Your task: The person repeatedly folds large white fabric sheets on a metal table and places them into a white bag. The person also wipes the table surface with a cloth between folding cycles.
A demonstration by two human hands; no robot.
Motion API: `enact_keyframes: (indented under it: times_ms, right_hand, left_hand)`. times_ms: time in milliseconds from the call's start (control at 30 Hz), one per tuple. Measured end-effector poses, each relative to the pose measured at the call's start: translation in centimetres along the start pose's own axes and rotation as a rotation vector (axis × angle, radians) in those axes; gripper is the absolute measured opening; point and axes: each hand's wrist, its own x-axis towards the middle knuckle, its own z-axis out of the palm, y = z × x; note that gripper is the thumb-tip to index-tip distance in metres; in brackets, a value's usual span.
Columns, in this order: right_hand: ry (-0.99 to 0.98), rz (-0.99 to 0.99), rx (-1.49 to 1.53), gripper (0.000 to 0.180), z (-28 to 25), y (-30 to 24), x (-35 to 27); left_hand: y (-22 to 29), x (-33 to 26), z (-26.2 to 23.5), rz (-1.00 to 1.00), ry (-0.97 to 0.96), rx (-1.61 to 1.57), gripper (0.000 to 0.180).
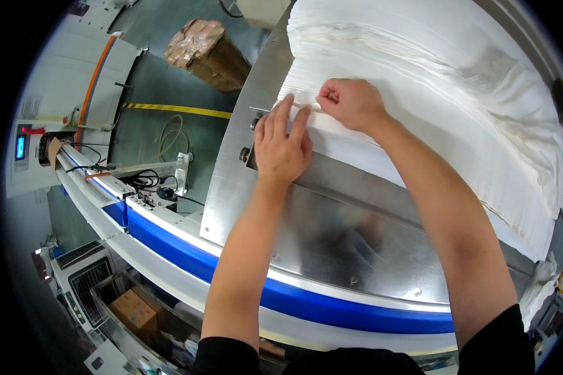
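A deep stack of thin white folded sheets [381, 81] lies on a stainless steel machine table [356, 244], its layers fanned and wavy toward the right. My left hand [283, 147] is open, its fingers stretched out at the left front corner of the stack beside a metal bracket [251, 156]. Just to its right, my right hand [355, 105] is closed in a pinch against the stack's front edge. Whatever lies between those fingertips is hidden. In front of the stack runs a smooth white strip [356, 153] of the same material, along a steel ledge.
A blue band [331, 307] and a pale rail [169, 284] edge the machine near my body. Cables [145, 180] and a clear hose lie left of the table. Beyond them stand a taped cardboard box [216, 59] and a white machine [50, 94]. A bin with a carton [134, 311] is lower left.
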Motion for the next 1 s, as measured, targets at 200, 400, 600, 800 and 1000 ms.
enact_keyframes:
  times_ms: [200, 400, 600, 800, 1000]
  right_hand:
    - [0.111, -0.159, 0.145, 0.018, -0.5, -1.0, -3.5]
    - [0.269, 0.164, -0.323, 0.026, -3.7, 4.6, -16.6]
    - [0.291, 0.514, -0.536, 0.048, -15.9, 18.9, -32.2]
    - [0.321, 0.772, -0.686, 0.059, -26.8, 32.5, -47.3]
    - [0.274, 0.818, -0.767, 0.059, -33.5, 43.4, -57.7]
  left_hand:
    - [-0.2, 0.2, -1.4, 0.141, -0.083, 0.014, 0.032]
    - [-1.5, 1.7, -4.2, 0.373, -0.371, 0.069, 0.037]
    - [4.2, 6.3, -5.5, 0.234, -0.895, 0.437, 0.041]
    - [6.1, 7.7, -0.9, 0.290, -1.016, 0.816, 0.017]
    - [0.9, 6.2, 1.3, 0.208, -1.011, 0.969, 0.013]
